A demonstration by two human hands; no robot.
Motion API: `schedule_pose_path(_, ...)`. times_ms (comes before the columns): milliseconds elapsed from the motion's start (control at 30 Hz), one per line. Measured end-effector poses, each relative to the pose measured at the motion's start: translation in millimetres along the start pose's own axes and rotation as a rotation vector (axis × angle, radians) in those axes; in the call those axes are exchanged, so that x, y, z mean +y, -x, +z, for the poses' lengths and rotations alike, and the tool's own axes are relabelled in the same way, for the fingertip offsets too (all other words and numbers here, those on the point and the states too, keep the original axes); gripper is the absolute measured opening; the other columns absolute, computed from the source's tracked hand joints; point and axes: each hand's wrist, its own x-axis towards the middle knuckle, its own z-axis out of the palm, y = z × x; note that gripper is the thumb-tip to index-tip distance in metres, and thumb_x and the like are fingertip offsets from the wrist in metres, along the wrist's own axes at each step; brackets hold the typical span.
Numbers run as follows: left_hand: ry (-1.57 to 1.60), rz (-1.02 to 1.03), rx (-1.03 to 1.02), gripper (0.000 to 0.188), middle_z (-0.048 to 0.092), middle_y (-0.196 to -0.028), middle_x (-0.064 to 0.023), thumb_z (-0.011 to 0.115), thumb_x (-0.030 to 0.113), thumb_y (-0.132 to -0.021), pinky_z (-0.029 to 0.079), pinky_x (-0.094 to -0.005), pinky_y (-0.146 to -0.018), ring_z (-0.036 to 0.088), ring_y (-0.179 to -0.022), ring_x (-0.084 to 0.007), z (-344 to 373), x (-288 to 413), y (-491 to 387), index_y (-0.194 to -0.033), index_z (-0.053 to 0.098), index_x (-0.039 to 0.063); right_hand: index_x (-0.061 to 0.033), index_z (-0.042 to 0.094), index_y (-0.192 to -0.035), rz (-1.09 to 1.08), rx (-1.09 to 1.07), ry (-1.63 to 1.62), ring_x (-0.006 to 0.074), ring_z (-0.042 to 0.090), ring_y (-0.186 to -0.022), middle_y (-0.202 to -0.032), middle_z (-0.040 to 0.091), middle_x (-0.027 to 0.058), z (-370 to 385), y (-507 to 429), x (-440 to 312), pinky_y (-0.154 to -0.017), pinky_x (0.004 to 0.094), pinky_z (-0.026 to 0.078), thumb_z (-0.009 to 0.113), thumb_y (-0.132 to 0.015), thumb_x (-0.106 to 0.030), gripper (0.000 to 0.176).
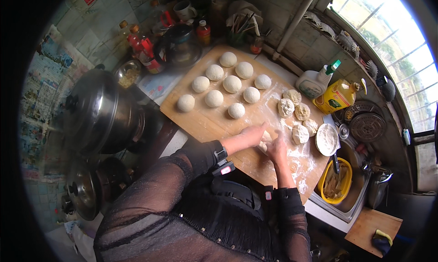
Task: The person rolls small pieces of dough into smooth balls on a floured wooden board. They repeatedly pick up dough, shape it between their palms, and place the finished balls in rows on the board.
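Both my hands meet over the near part of a floured wooden board [212, 121]. A piece of dough [264, 144] lies between them, partly hidden by the fingers. My left hand [253, 134] reaches in from the left and touches it, and my right hand [277, 149] presses against its other side. Several smooth round dough balls [232, 84] sit in loose rows on the far left half of the board. To the right are several rougher dough lumps [286, 107], close together in loose flour. A bowl of flour [327, 139] stands at the board's right edge.
Steel pots [99, 111] stand at left. Bottles [145, 53], a glass pot [179, 44] and a small bowl of food [128, 74] are behind the board. A white jug [313, 83] and yellow oil bottle [337, 96] stand right, above a sink holding a yellow basket [348, 180].
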Motion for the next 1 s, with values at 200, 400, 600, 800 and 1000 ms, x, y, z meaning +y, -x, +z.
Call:
schedule_pose_path(200, 0.270, -0.160, -0.270, 0.043, 0.066, -0.088, -0.0211, 0.065, 0.031, -0.086, 0.051, -0.0437, -0.072, 0.065, -0.085, -0.0370, -28, 6, 25, -0.113, 0.043, 0.007, -0.0060, 0.058, -0.105, -0.001, -0.267, -0.083, 0.0299, 0.061, -0.065, -0.068, 0.061, 0.0115, -34, 17, -19, -0.062, 0.0386, 0.048, 0.073, -0.074, -0.014, 0.035)
schedule_pose_path(400, -0.144, 0.050, -0.113, 0.037, 0.066, -0.084, -0.0172, 0.066, 0.016, -0.074, 0.050, -0.0492, -0.072, 0.064, -0.083, -0.0388, -2, 6, 48, -0.106, 0.047, 0.012, -0.0037, 0.050, -0.089, -0.143, -0.162, 0.043, 0.0380, 0.057, -0.083, -0.087, 0.058, 0.0201, -8, 42, -12, -0.070, 0.0432, 0.046, 0.068, -0.079, -0.012, 0.023)
schedule_pose_path(600, -0.107, -0.066, 0.045, 0.041, 0.066, -0.084, -0.0185, 0.067, 0.017, -0.077, 0.051, -0.0486, -0.072, 0.064, -0.083, -0.0394, 0, 4, -13, -0.109, 0.043, 0.006, -0.0039, 0.052, -0.116, -0.170, 0.083, 0.111, 0.0390, 0.059, -0.083, -0.097, 0.063, 0.0207, -6, -10, -2, -0.074, 0.0464, 0.046, 0.070, -0.081, -0.020, 0.043)
schedule_pose_path(800, 0.169, 0.073, -0.183, 0.032, 0.064, -0.090, -0.0193, 0.066, 0.017, -0.079, 0.048, -0.0462, -0.076, 0.061, -0.091, -0.0392, -3, -11, 38, -0.102, 0.047, 0.006, -0.0054, 0.054, -0.099, -0.076, -0.277, -0.090, 0.0291, 0.060, -0.070, -0.074, 0.061, 0.0155, -24, 38, -3, -0.064, 0.0398, 0.047, 0.068, -0.080, -0.011, 0.024)
schedule_pose_path(1000, -0.050, -0.023, -0.006, 0.029, 0.065, -0.086, -0.0198, 0.060, 0.017, -0.080, 0.049, -0.0513, -0.072, 0.063, -0.085, -0.0398, -1, 3, 28, -0.104, 0.047, 0.007, -0.0048, 0.054, -0.089, -0.068, 0.007, 0.117, 0.0394, 0.060, -0.078, -0.083, 0.062, 0.0210, 3, 22, -4, -0.067, 0.0468, 0.046, 0.064, -0.084, -0.016, 0.015)
